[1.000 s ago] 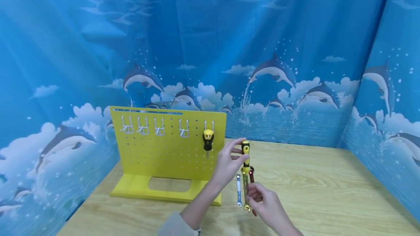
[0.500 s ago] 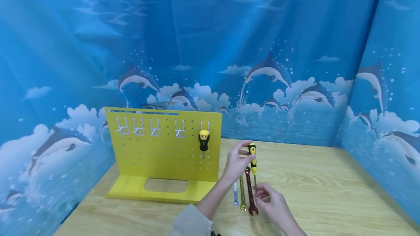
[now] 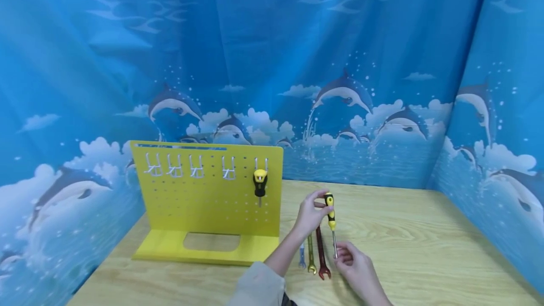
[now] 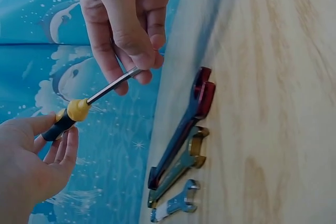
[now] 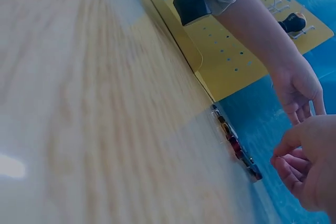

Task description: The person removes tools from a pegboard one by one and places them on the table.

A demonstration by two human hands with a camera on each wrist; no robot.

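A long yellow-and-black screwdriver [image 3: 330,211] is held slightly tilted, tip down, above the table. My left hand [image 3: 309,215] grips its handle between thumb and fingers. Low on the metal shaft, my right hand [image 3: 356,268] pinches the tip end, as the left wrist view also shows. Just left of the shaft lie three open-ended wrenches side by side: a red wrench [image 3: 323,259], a gold wrench [image 3: 311,254] and a smaller blue-silver wrench [image 3: 302,256]. My left forearm covers part of the smallest one. In the right wrist view the screwdriver is hidden behind the hands.
A yellow pegboard [image 3: 204,211] stands on the wooden table [image 3: 408,240] to the left. A short stubby screwdriver [image 3: 260,183] hangs from its rightmost hook. Several wire hooks [image 3: 154,166] along the top hold nothing. A blue dolphin-print curtain [image 3: 238,60] encloses the back and sides.
Both hands have carried the long screwdriver to the right, from in front of the gold wrench to right of the red one. The head view has shifted slightly right.
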